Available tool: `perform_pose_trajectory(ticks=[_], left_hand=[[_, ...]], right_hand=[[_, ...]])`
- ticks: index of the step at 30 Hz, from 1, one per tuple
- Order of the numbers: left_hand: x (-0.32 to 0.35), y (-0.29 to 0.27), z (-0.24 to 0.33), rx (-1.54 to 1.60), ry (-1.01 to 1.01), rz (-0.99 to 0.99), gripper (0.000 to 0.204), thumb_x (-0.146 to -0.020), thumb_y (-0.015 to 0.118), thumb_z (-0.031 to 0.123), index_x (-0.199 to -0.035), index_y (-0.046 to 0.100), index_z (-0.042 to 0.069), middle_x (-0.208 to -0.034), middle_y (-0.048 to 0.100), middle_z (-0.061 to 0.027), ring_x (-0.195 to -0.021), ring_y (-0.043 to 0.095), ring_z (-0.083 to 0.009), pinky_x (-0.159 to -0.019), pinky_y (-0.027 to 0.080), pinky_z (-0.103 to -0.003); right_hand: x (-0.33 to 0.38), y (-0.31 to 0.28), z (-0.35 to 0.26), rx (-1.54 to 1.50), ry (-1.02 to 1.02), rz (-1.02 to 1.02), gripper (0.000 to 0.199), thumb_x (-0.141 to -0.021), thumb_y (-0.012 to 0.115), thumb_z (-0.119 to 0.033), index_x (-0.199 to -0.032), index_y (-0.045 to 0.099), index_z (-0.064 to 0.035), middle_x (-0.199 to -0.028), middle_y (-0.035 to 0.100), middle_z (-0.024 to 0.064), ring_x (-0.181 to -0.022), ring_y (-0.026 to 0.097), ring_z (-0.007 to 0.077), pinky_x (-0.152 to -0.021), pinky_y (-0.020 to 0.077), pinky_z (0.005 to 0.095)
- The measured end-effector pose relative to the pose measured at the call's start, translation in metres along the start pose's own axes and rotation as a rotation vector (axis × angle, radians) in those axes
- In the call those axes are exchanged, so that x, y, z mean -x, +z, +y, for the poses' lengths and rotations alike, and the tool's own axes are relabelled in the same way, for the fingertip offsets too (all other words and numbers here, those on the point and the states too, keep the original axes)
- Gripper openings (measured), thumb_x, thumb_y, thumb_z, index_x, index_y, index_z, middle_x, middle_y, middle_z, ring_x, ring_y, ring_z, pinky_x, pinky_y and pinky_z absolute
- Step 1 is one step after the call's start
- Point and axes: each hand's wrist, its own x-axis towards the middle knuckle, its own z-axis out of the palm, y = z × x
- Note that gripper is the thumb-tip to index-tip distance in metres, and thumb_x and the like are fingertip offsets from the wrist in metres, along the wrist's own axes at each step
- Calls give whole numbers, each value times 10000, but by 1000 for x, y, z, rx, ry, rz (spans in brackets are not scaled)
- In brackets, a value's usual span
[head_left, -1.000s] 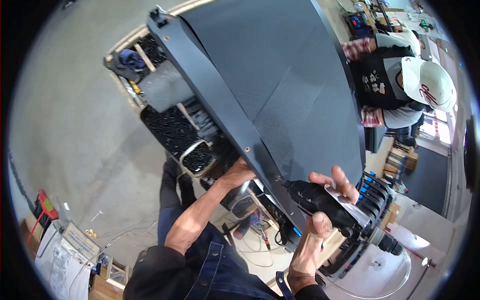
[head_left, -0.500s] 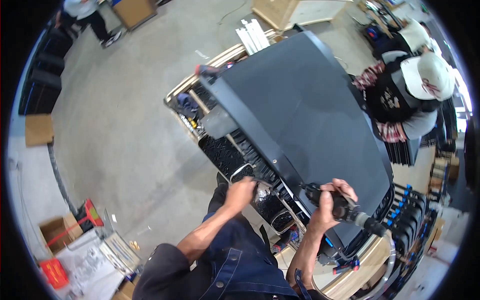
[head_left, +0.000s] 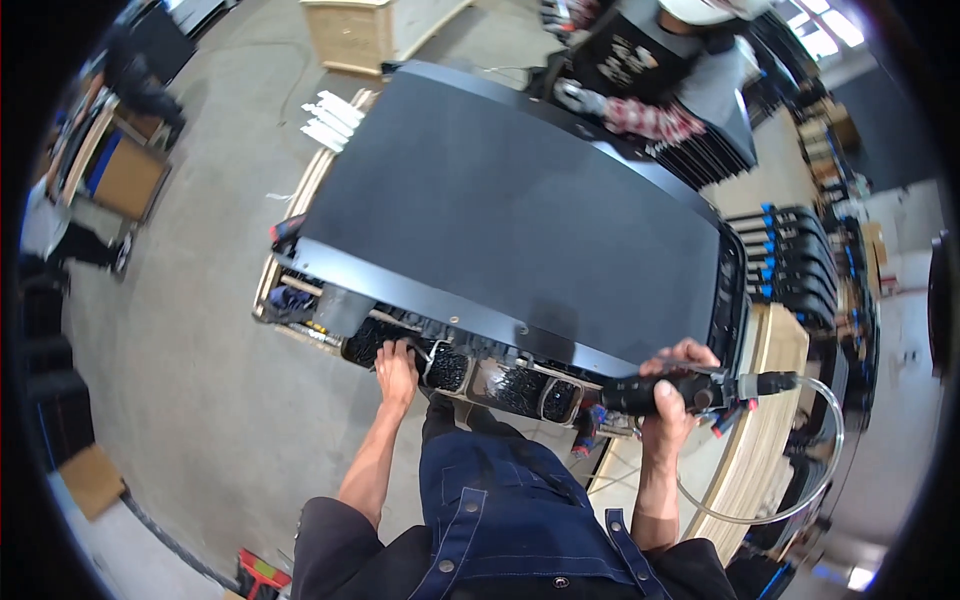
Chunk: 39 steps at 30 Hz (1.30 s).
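My left hand (head_left: 397, 372) reaches into a bin of small black parts (head_left: 364, 342) along the bench's near side. Its fingers look stretched out and slightly apart, their tips partly lost against the dark parts. In my right hand (head_left: 672, 402) is a black power screwdriver (head_left: 655, 393), lying sideways, with a clear hose (head_left: 836, 440) curving from its right end. The screwdriver is just off the near right corner of a large dark grey panel (head_left: 510, 220). Several small round spots, screws or holes, line the panel's near edge. Another bin (head_left: 560, 400) of black parts stands farther right.
Across the panel, a person in a white cap and plaid sleeves (head_left: 650, 118) works with gloved hands. Black parts with blue tips (head_left: 800, 260) are racked at right, near a wooden bench edge (head_left: 745, 440). A wooden crate (head_left: 350, 35) stands behind; white strips (head_left: 330, 120) lie at the far left corner.
The view has turned to the right, so the panel lies more level. My left hand has shifted left along the bins into the black parts. My right hand keeps the screwdriver, now held lower.
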Motion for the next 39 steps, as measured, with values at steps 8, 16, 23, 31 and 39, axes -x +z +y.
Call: perform_pose_trajectory(ticks=[8, 16, 23, 31, 39], left_hand=[[12, -29, 165, 1797, -569, -476, 602, -972, 658, 414, -1447, 456, 105, -1390, 557, -126, -1280, 541, -265, -1098, 428, -453], [-3, -22, 246, 1611, -687, -91, 269, -912, 748, 366, -1038, 694, 135, -853, 704, 13, -788, 641, -122, -848, 552, -347], [-14, 3, 227, 1623, -619, -103, 375, -952, 690, 403, -1134, 663, 76, -1077, 722, -44, -901, 695, -180, -777, 616, -351], [-15, -5, 210, 1504, -633, -159, 426, -931, 717, 402, -1193, 633, 78, -1144, 707, -51, -984, 693, -210, -805, 620, -367], [-16, -7, 210, 1466, -632, -87, 439, -929, 723, 378, -1218, 620, 64, -1177, 691, -58, -1016, 681, -224, -836, 616, -379]], right_hand=[[96, -219, 2, 145, 318, 736, 242, -880, 683, -182, -991, 560, -6, -760, 608, 87, -653, 623, 191, -626, 541, 323], [93, -463, 0, 635, 73, 964, 291, -829, 799, -139, -983, 572, -42, -799, 564, -4, -697, 538, 100, -640, 464, 267], [92, -594, 196, 652, 422, 727, 440, -709, 844, -108, -1080, 637, 5, -904, 686, 57, -805, 631, 149, -770, 525, 319], [58, -633, 327, 751, 596, 600, 430, -710, 827, -110, -1099, 665, -25, -911, 711, 134, -868, 689, 259, -820, 527, 393], [77, -593, 284, 636, 473, 792, 419, -844, 735, -144, -1203, 591, 17, -1057, 664, 157, -959, 650, 252, -832, 527, 382]])
